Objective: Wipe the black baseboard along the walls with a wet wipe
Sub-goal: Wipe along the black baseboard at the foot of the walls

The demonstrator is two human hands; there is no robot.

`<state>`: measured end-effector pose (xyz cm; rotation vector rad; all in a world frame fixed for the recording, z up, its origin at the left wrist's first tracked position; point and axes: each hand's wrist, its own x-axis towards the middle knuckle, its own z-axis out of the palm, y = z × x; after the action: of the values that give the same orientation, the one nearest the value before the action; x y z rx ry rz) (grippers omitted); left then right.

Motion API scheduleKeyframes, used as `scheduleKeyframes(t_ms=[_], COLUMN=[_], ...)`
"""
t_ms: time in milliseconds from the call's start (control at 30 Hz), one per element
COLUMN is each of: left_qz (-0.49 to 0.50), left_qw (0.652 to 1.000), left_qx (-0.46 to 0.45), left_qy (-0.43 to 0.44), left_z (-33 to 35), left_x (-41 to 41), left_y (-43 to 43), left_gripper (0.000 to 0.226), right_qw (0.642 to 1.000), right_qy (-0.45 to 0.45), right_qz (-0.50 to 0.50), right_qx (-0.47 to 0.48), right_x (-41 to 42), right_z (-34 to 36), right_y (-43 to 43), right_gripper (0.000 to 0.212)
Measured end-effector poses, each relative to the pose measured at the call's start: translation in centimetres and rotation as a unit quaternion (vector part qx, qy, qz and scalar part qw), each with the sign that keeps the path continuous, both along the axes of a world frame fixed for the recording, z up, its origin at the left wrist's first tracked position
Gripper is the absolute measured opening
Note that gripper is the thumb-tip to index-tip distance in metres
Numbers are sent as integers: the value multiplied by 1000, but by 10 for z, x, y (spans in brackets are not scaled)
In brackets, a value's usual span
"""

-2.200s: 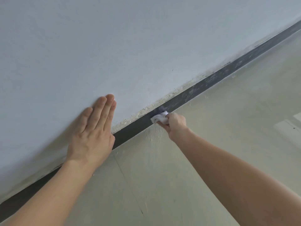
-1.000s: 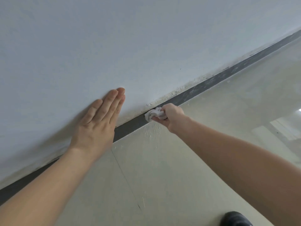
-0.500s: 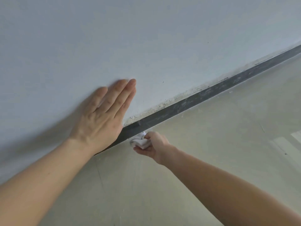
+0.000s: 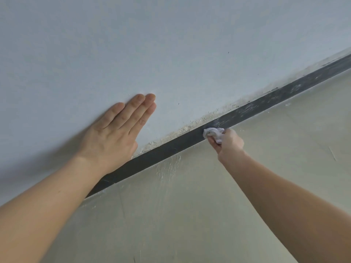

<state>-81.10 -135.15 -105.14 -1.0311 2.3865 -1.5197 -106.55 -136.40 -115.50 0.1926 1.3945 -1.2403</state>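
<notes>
The black baseboard (image 4: 171, 149) runs diagonally from lower left to upper right between the pale wall and the floor. My right hand (image 4: 228, 143) grips a crumpled white wet wipe (image 4: 213, 133) and holds it against the baseboard near the middle of the view. To the left of the wipe the strip looks clean and dark; to its right it carries whitish dust streaks. My left hand (image 4: 117, 133) lies flat on the wall (image 4: 171, 54) above the baseboard, fingers straight and together.
Crumbly plaster residue lines the wall's bottom edge just above the baseboard (image 4: 199, 123). The beige floor (image 4: 190, 215) has white smears below the strip and thin scratch lines. Brighter floor lies toward the right.
My right hand has slid the wipe to the right along the baseboard, away from my left hand. The left hand stays flat on the wall.
</notes>
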Motion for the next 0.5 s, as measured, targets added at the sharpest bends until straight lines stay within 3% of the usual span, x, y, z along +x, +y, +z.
scheduleKeyframes(t_ms=[67,133,233,333,400,500], left_qz=[3,4,10,18,19,22], left_qw=[1000,1000,1000,1000,999,999], left_qx=[-8,-7,1,21,25,30], left_qy=[-5,0,4,9,10,18], left_z=[-1,-2,-2,-1,-1,0], left_x=[0,0,-2,-4,-3,-4], left_y=[0,-1,1,5,7,8], left_gripper=[73,74,74,75,74,74], right_qw=[999,995,979,941,936,961], right_qy=[45,81,-15,-89,-98,-88], right_qz=[-13,60,203,327,338,260], right_qx=[21,24,24,-4,-24,-9], right_x=[-8,4,44,82,96,93], right_z=[4,7,-5,-13,-14,-18], right_y=[6,18,41,54,50,34], right_gripper=[38,36,17,19,19,21])
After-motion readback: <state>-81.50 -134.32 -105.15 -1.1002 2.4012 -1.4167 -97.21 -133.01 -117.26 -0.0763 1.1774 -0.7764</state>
